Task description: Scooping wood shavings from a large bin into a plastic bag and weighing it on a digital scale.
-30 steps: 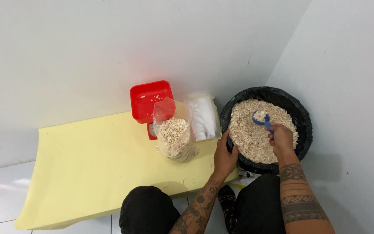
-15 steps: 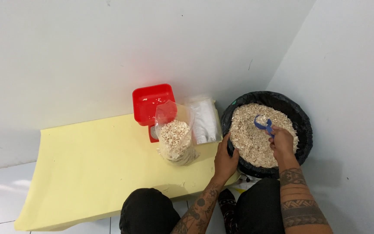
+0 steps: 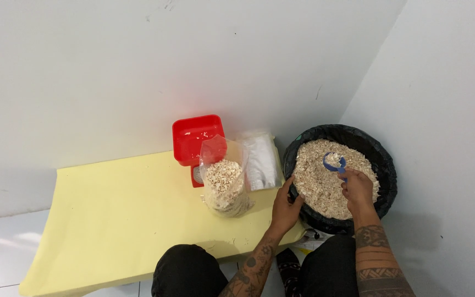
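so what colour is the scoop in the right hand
Blue: the scoop, held by the right hand, shows best in the head view.

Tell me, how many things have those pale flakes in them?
3. The black-lined tub on the right is full of them, the clear bag on the yellow sheet holds some, and the blue scoop in the right hand carries a little.

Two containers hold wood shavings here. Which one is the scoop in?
The black tub on the right: the right hand holds the blue scoop over its shavings. The clear bag stands apart on the yellow sheet, untouched.
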